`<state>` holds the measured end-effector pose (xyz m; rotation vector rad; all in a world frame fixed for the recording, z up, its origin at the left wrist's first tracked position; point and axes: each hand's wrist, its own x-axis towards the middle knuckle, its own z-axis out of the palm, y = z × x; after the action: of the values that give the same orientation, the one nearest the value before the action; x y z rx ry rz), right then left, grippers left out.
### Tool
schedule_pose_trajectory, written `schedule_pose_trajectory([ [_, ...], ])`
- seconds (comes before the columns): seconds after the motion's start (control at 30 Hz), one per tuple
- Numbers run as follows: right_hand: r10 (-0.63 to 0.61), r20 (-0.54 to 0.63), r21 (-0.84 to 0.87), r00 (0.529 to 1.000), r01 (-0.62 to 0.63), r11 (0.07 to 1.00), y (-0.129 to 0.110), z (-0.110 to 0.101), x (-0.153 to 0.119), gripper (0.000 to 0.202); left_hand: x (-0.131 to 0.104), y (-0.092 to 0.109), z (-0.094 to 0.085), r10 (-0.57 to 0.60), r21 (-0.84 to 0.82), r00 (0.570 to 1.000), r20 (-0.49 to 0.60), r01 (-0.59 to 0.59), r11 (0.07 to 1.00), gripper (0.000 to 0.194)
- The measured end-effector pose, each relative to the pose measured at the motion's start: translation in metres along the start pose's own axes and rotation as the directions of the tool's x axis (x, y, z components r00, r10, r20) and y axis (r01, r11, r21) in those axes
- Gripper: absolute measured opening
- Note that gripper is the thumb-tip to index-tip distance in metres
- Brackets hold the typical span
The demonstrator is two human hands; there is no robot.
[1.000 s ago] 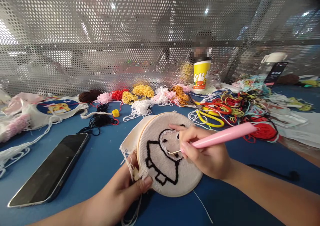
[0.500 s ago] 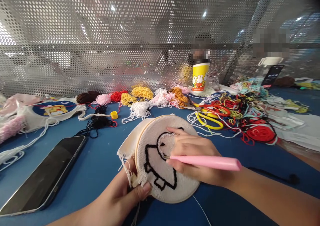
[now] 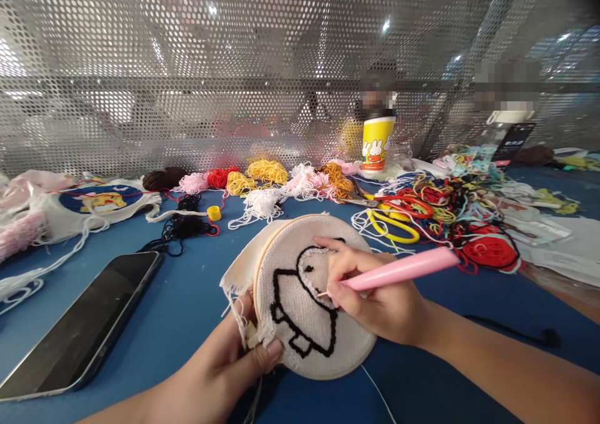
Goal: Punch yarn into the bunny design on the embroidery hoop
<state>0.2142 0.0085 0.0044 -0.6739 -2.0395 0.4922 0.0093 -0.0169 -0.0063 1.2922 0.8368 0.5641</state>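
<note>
A round, pale wooden embroidery hoop (image 3: 261, 255) stretched with cream woven cloth (image 3: 304, 314) tilts above a blue tabletop (image 3: 197, 311), between the person's two hands. The left hand (image 3: 234, 355) grips the hoop at its lower left edge, thumb pressed on the front and fingers going behind, where they are partly hidden; a frayed flap of cloth hangs beside them. The right hand (image 3: 375, 296), over the hoop's right half, is closed around a glossy pink tapered handle (image 3: 403, 269), one finger reaching out along the cloth. The handle's thin metal needle (image 3: 323, 294) points left to the white-stitched edge inside the black yarn outline of a figure (image 3: 276, 302); whether its tip pierces the cloth, I cannot tell. Left of the hoop lies a black smartphone (image 3: 84, 321). Beyond the hoop, to the right, are yellow-handled scissors (image 3: 396, 229) and, farther back, a yellow paper cup printed with white rabbits (image 3: 379, 139).
</note>
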Motion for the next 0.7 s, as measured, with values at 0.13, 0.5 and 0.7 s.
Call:
schedule_pose_trajectory([
  [0.13,0.050,-0.091,0.148,0.995,-0.037,0.988,0.0018,0.0010,0.0011,0.014,0.0015,0.0003,-0.0008,0.020,0.010,1.000,-0.007,-0.020,1.000,0.054],
  [0.5,0.029,-0.131,0.169,0.991,-0.006,0.986,0.0042,-0.0005,0.0003,0.016,0.0024,-0.0001,0.0009,0.022,-0.007,0.999,-0.025,-0.022,1.000,0.058],
  [0.7,-0.042,-0.057,0.001,0.997,0.042,0.999,0.0039,-0.0008,0.0008,0.014,0.0011,0.0015,0.0016,0.008,-0.031,1.000,-0.014,-0.008,0.999,0.058],
])
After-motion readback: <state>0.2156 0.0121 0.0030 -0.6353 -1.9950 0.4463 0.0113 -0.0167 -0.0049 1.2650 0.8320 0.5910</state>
